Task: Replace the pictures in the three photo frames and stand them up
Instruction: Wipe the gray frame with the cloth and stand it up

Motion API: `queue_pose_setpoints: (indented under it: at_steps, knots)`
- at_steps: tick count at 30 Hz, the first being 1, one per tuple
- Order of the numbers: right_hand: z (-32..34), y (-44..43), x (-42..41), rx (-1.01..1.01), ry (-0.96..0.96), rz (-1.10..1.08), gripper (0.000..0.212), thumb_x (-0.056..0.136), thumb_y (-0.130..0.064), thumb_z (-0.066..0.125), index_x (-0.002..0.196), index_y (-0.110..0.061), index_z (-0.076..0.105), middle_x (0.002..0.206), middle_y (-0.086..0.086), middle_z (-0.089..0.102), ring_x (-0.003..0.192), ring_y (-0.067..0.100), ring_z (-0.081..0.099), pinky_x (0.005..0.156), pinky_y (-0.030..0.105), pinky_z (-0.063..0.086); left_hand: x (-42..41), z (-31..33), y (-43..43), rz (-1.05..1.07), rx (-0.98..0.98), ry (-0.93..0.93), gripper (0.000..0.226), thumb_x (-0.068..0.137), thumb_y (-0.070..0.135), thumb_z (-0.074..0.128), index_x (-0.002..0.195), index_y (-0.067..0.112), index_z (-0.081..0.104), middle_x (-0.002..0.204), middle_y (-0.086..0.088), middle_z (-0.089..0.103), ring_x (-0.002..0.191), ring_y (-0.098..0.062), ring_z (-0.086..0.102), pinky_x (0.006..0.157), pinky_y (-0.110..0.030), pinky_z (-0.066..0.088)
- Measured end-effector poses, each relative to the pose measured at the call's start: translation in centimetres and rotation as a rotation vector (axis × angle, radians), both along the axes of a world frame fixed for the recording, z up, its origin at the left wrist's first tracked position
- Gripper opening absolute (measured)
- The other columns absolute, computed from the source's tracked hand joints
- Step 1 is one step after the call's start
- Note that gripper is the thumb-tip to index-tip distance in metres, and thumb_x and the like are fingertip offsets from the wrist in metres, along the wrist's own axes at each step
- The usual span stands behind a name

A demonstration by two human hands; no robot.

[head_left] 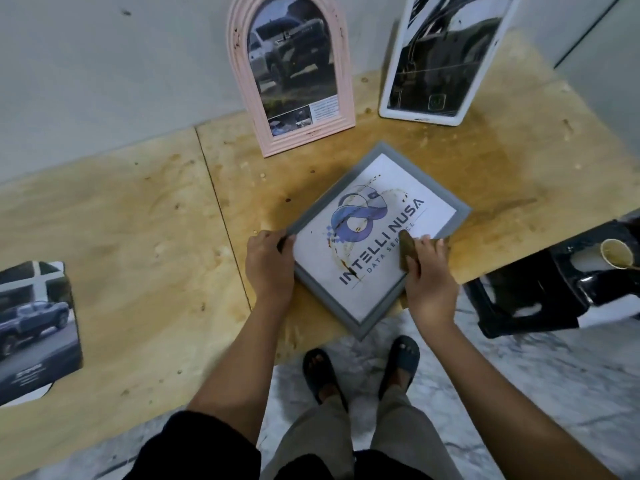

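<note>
Plywood counter (138, 220) runs along the wall. Grey frame (361, 330) lies flat on it, turned like a diamond, near corner overhanging the counter edge. It sits between the two sets of fingers, print (374, 237) with a blue logo facing up.

Pink frame (311, 138), arched, stands upright against the wall, beyond the left fingers, truck picture inside. White frame (415, 115) also stands, beyond the right fingers, glass reflective.

Loose truck photo (34, 327) lies flat on the counter, well left of the left fingers. Black stool (526, 306) is off the counter, right of the right fingers, cup (618, 254) on it.

Left hand (268, 268): fingers curled over the grey frame's left corner, gripping it.

Right hand (429, 282): fingers clamped round a brown piece (408, 251), held against the frame's right side, over the print. Can't tell what the piece is.
</note>
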State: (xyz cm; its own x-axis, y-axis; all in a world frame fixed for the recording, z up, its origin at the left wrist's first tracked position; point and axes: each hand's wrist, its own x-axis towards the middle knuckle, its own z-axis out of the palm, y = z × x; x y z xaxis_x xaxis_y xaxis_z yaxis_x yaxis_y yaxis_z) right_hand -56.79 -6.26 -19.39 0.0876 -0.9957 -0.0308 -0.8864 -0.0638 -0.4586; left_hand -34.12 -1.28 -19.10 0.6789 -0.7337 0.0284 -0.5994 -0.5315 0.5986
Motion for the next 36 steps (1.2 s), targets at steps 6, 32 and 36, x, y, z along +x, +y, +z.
queue_pose_setpoints:
  at_steps: [6, 32, 36]
  knots:
    - [-0.1, 6.4, 1.4, -0.136, 0.031, 0.170, 0.044, 0.097, -0.029, 0.034, 0.114, -0.003, 0.065, 0.119, 0.013, 0.065, 0.115, 0.030, 0.059, 0.074, 0.040, 0.058, -0.2, 0.2, -0.1, 0.026, 0.011, 0.032, 0.025, 0.090, 0.022, 0.059, 0.108, 0.006, 0.068, 0.100, -0.010, 0.064, 0.102, -0.027, 0.053, 0.076, -0.028, 0.037]
    - [0.4, 3.2, -1.0, -0.044, -0.194, 0.239, 0.033, 0.095, -0.016, 0.051, 0.127, -0.012, 0.056, 0.128, 0.005, 0.058, 0.117, 0.024, 0.054, 0.085, 0.036, 0.051, -2.4, 1.8, 6.6, 0.091, 0.146, -0.033, 0.026, 0.093, 0.021, 0.049, 0.111, 0.009, 0.063, 0.100, -0.009, 0.052, 0.098, -0.027, 0.048, 0.061, -0.029, 0.032]
    - [0.4, 6.2, -1.0, -0.081, -0.165, 0.214, 0.038, 0.094, -0.030, 0.042, 0.123, -0.014, 0.061, 0.126, 0.002, 0.062, 0.116, 0.018, 0.058, 0.077, 0.033, 0.056, -2.3, 1.8, 6.4, 0.116, 0.140, -0.022, 0.024, 0.091, 0.019, 0.050, 0.106, 0.007, 0.065, 0.094, -0.007, 0.051, 0.092, -0.025, 0.049, 0.058, -0.028, 0.030]
